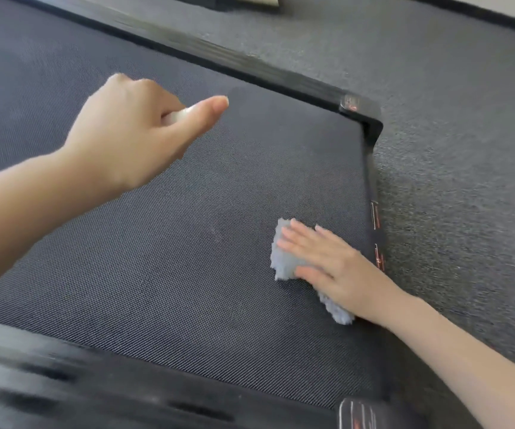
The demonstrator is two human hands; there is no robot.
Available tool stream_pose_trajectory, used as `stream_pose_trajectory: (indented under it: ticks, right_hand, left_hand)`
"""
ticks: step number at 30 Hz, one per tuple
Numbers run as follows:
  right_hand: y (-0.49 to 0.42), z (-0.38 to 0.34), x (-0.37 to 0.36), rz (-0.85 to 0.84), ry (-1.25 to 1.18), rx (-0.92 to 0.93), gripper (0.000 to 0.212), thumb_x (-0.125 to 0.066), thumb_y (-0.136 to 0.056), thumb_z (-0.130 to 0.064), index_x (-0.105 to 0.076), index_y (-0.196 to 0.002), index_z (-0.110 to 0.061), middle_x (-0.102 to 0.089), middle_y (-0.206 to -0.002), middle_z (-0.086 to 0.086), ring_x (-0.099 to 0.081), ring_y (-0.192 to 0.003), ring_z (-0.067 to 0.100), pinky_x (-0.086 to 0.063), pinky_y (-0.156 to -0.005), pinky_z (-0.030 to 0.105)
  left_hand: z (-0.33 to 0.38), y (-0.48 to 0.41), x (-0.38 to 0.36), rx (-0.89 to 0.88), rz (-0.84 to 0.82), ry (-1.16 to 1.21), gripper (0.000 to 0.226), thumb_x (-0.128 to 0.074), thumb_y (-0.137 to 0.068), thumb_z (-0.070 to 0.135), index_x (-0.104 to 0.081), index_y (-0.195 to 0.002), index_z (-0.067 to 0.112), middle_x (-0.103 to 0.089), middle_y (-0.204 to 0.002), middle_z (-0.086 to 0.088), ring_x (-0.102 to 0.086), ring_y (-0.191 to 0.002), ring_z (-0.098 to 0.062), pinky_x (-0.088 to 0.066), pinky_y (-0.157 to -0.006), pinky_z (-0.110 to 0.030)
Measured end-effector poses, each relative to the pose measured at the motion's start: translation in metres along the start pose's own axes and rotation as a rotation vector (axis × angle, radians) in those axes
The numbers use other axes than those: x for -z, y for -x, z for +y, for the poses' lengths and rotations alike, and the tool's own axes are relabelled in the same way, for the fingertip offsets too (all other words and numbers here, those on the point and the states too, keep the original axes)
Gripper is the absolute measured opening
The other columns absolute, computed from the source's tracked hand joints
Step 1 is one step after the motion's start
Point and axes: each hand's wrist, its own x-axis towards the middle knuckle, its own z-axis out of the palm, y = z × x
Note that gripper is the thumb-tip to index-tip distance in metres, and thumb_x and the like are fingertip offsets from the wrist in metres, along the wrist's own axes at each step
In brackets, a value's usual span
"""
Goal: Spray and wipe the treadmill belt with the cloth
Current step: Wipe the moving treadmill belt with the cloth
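Left hand (pixel 132 131) clenched on white object (pixel 174 116); right hand (pixel 333 261) released, flat on fluffy pale-blue cloth (pixel 284 261) atop woven belt (pixel 188 258).

I count 2 hands: my left hand (pixel 132 131) and my right hand (pixel 327 261). There is 1 pale grey cloth (pixel 284 263), 1 treadmill belt (pixel 188 243) and 1 small white object (pixel 174 116), too hidden to identify. The black frame shows 2 long rails, the far rail (pixel 250 66) and the near rail (pixel 64 382), and 2 red-marked corner caps, the far cap (pixel 353 103) and the near cap (pixel 358 411). There is 1 carpeted floor (pixel 451 150).
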Motion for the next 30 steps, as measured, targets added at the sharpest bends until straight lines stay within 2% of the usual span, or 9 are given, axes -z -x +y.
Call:
stream_pose_trajectory:
  ticks: [2, 5, 13, 19, 23, 26, 30]
  right_hand:
    - [-0.019, 0.014, 0.008, 0.015, -0.041, -0.097, 0.050, -0.035, -0.096, -0.043, -0.033, -0.142, -0.025, -0.025, -0.152, -0.010, -0.011, -0.142, -0.002, -0.005, -0.118, 0.024]
    - [-0.045, 0.036, 0.017, 0.065, -0.076, -0.204, 0.044, -0.043, -0.098, -0.029, -0.033, -0.142, -0.025, -0.022, -0.150, -0.013, -0.008, -0.140, -0.006, 0.001, -0.114, 0.014]
    - [-0.108, 0.101, 0.040, 0.162, -0.025, -0.501, 0.045, -0.037, -0.100, -0.033, -0.036, -0.143, -0.020, -0.023, -0.154, -0.007, -0.011, -0.143, 0.004, -0.004, -0.115, 0.029]
    - [-0.150, 0.128, 0.051, 0.204, 0.013, -0.706, 0.047, -0.030, -0.101, -0.036, -0.030, -0.145, -0.018, -0.016, -0.157, -0.002, -0.009, -0.145, 0.013, -0.007, -0.114, 0.031]
    - [-0.158, 0.122, 0.050, 0.220, 0.076, -0.744, 0.048, -0.027, -0.102, -0.037, -0.028, -0.146, -0.018, -0.014, -0.158, 0.000, -0.012, -0.144, 0.020, -0.012, -0.112, 0.032]
    - [-0.157, 0.110, 0.052, 0.222, 0.054, -0.754, 0.048, -0.029, -0.102, -0.036, -0.027, -0.147, -0.020, -0.014, -0.158, 0.000, -0.015, -0.143, 0.022, -0.012, -0.109, 0.026]
    - [-0.156, 0.083, 0.045, 0.187, 0.038, -0.697, 0.048, -0.032, -0.101, -0.038, -0.027, -0.146, -0.023, -0.016, -0.157, -0.001, -0.021, -0.141, 0.026, -0.013, -0.106, 0.027]
  left_hand:
    - [-0.001, -0.003, -0.004, 0.000, -0.003, -0.002, 0.084, -0.030, -0.083, 0.073, -0.060, -0.054, -0.001, -0.058, -0.047, -0.015, -0.060, -0.056, -0.033, -0.052, -0.078, -0.049]
    - [-0.004, -0.007, -0.009, 0.004, -0.008, -0.005, 0.086, -0.029, -0.082, 0.074, -0.060, -0.055, -0.002, -0.058, -0.047, -0.014, -0.060, -0.056, -0.033, -0.052, -0.078, -0.048]
    - [-0.019, -0.013, -0.020, 0.023, -0.029, -0.049, 0.093, -0.028, -0.082, 0.075, -0.056, -0.061, -0.011, -0.058, -0.054, -0.028, -0.059, -0.055, -0.039, -0.052, -0.073, -0.052]
    - [-0.034, -0.015, -0.028, 0.064, -0.044, -0.073, 0.092, -0.026, -0.079, 0.076, -0.053, -0.058, -0.009, -0.058, -0.053, -0.024, -0.057, -0.054, -0.038, -0.052, -0.068, -0.050]
    - [-0.040, -0.012, -0.032, 0.056, -0.067, -0.083, 0.090, -0.024, -0.078, 0.077, -0.050, -0.056, -0.006, -0.057, -0.050, -0.020, -0.056, -0.052, -0.035, -0.051, -0.066, -0.048]
    - [-0.039, -0.012, -0.032, 0.042, -0.067, -0.084, 0.089, -0.024, -0.079, 0.077, -0.049, -0.055, -0.005, -0.057, -0.050, -0.020, -0.056, -0.052, -0.034, -0.051, -0.065, -0.048]
    - [-0.034, -0.009, -0.025, 0.031, -0.059, -0.086, 0.090, -0.024, -0.078, 0.077, -0.050, -0.056, -0.006, -0.060, -0.054, -0.021, -0.057, -0.055, -0.036, -0.051, -0.066, -0.048]
